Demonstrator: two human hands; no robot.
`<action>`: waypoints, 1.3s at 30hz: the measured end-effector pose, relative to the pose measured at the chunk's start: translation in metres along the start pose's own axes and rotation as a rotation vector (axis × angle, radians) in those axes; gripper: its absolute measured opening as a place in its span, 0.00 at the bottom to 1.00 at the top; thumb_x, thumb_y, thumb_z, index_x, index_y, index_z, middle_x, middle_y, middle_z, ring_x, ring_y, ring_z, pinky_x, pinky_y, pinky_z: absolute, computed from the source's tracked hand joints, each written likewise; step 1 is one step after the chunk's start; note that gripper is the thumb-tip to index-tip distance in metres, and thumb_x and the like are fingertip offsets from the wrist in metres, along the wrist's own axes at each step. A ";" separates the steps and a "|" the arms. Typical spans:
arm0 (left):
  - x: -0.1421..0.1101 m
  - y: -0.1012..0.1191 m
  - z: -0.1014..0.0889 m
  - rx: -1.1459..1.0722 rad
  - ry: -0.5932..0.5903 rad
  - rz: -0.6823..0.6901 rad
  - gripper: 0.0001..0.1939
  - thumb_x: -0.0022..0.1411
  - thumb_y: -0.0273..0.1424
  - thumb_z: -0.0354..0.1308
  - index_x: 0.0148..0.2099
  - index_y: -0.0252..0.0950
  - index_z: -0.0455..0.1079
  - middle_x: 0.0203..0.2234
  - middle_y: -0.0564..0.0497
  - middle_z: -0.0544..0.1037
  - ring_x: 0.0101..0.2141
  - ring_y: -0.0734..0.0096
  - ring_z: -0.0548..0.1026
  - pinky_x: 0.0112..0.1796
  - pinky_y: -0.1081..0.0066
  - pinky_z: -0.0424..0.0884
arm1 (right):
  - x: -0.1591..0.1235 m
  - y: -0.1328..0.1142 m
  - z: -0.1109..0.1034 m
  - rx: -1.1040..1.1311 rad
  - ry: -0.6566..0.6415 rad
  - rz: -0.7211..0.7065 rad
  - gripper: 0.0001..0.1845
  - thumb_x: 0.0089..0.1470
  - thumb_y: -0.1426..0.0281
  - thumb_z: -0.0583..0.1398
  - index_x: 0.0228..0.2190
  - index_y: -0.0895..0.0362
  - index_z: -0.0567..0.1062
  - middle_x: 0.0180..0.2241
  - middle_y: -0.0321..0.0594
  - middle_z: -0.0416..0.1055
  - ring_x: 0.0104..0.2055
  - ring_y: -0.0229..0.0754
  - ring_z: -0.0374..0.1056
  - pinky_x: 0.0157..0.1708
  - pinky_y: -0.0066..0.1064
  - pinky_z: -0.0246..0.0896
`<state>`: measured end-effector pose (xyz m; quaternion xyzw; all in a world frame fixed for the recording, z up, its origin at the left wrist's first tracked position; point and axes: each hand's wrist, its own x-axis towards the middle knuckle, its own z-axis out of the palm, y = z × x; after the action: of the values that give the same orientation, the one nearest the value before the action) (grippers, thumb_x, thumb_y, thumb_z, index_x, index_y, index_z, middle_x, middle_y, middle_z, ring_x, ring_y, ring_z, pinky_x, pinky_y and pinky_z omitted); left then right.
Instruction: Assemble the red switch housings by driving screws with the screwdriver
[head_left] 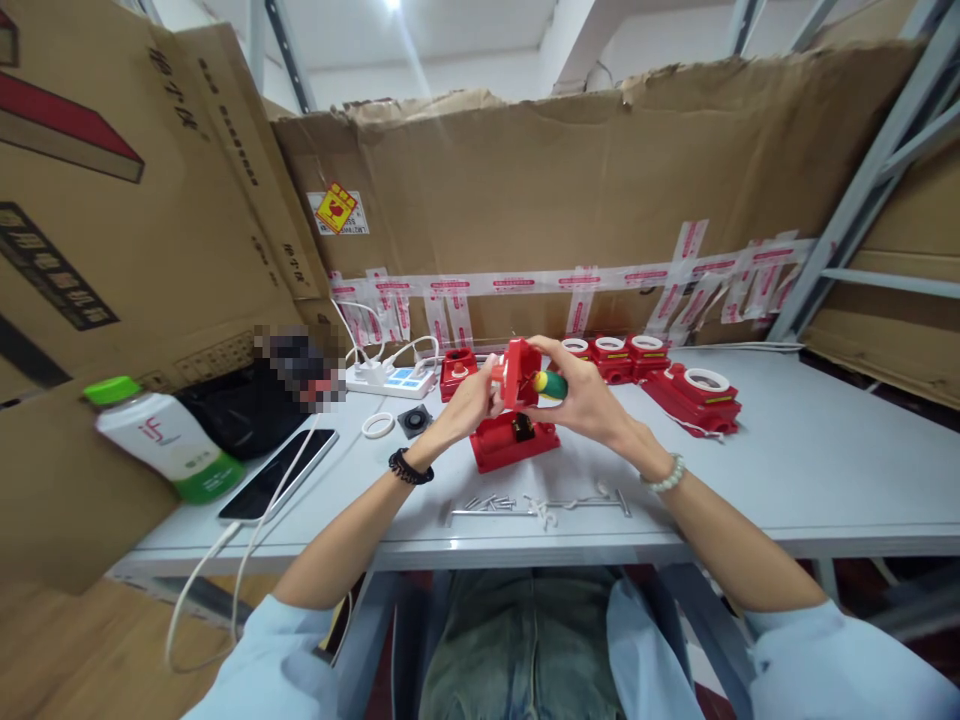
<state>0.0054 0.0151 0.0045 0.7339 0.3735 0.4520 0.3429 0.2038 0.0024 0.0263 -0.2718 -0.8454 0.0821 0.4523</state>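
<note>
My left hand (472, 400) grips a red plastic housing part (516, 370), tilted up with its hollow side toward the right. In my right hand (589, 400) is a short screwdriver (553, 385) with a green and yellow handle. It points into the hollow of the part; its tip is hidden. Fingers of the right hand also reach the part's upper edge. Just below both hands, an open red housing base (502, 446) lies on the table with something dark inside. Loose screws (491, 502) and metal rods (491, 513) lie nearer me.
Several red housings with white rings (705, 382) stand at the back right. Left of my hands are a white ring (378, 426), a black square part (415, 421), a power strip (391, 379), a phone (281, 474) and a bottle (165, 440). Cardboard (487, 200) walls the back.
</note>
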 end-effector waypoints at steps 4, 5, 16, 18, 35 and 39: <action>0.003 0.005 -0.006 -0.156 0.057 0.069 0.33 0.66 0.56 0.34 0.28 0.36 0.64 0.16 0.54 0.64 0.18 0.75 0.63 0.22 0.72 0.62 | 0.001 0.007 -0.005 0.029 0.111 0.089 0.39 0.41 0.67 0.69 0.55 0.52 0.63 0.51 0.44 0.72 0.52 0.51 0.70 0.53 0.43 0.64; 0.003 0.007 -0.008 -0.157 0.114 0.133 0.29 0.67 0.54 0.38 0.33 0.36 0.67 0.21 0.51 0.70 0.24 0.73 0.69 0.25 0.71 0.66 | 0.002 0.008 -0.006 0.068 0.115 0.115 0.40 0.40 0.66 0.70 0.54 0.52 0.63 0.49 0.44 0.73 0.52 0.51 0.70 0.53 0.43 0.64; -0.005 0.011 -0.005 -0.100 -0.098 0.304 0.28 0.63 0.40 0.57 0.63 0.41 0.59 0.47 0.44 0.75 0.43 0.63 0.76 0.43 0.64 0.72 | 0.004 0.000 -0.006 0.291 0.157 0.224 0.39 0.36 0.63 0.72 0.50 0.53 0.66 0.45 0.44 0.75 0.49 0.51 0.71 0.48 0.40 0.67; -0.005 0.010 -0.006 -0.094 -0.077 0.274 0.29 0.64 0.41 0.55 0.64 0.39 0.57 0.37 0.47 0.77 0.36 0.67 0.76 0.39 0.66 0.72 | 0.005 0.002 -0.008 0.258 0.201 0.217 0.40 0.36 0.64 0.73 0.50 0.54 0.65 0.47 0.44 0.74 0.50 0.51 0.70 0.50 0.41 0.66; -0.003 0.015 -0.002 -0.072 0.072 0.244 0.24 0.65 0.46 0.53 0.57 0.37 0.64 0.43 0.46 0.77 0.40 0.69 0.75 0.38 0.71 0.71 | 0.002 0.005 0.001 0.287 0.068 0.133 0.43 0.37 0.66 0.73 0.54 0.52 0.63 0.50 0.44 0.72 0.54 0.51 0.69 0.52 0.41 0.67; 0.006 0.005 -0.003 -0.111 0.158 0.058 0.25 0.66 0.52 0.47 0.45 0.35 0.68 0.29 0.50 0.74 0.27 0.72 0.71 0.29 0.72 0.69 | 0.000 0.007 0.000 0.052 0.061 -0.064 0.38 0.43 0.69 0.69 0.55 0.50 0.63 0.53 0.43 0.70 0.54 0.50 0.68 0.51 0.41 0.67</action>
<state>0.0055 0.0187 0.0126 0.6862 0.3523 0.5384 0.3392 0.2064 0.0084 0.0236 -0.2352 -0.8370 0.0810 0.4873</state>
